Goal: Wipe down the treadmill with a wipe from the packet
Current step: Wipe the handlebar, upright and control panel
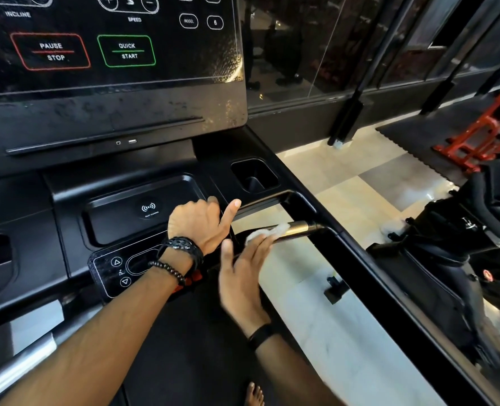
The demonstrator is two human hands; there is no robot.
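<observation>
- Step in hand: wiping the metal grip bar [297,228] on the right side of the treadmill [143,159].
- Right hand [244,276]: fingers straight and together, pressing the white wipe [267,231] flat against the bar. Wipe sits between fingertips and bar, at the bar's inner end.
- Left hand [201,224]: rests on the console edge just beside the charging tray [143,206]; index finger extended, other fingers curled under. Holds nothing that I can see.
- Packet: not in view.
- Progress, my read: wipe is out and in use, so the fetch step is done. Upper console panel [111,54] shows speckled droplets and smears, most visibly near its right edge; could be wipe residue or dirt, can't tell which.
- Left to do, judging by what shows: outer end of this grip bar, long right side rail [389,288], cup holder [254,174], lower incline control pad [119,271], left-side bar [23,364]. Belt mostly hidden under the arms.
- Overall: mid-task, nowhere near finished.
- Risk: a wet wipe near the PAUSE/STOP [51,51] and QUICK START [127,51] touch keys could trigger them; a bare foot [254,394] is on the deck.
</observation>
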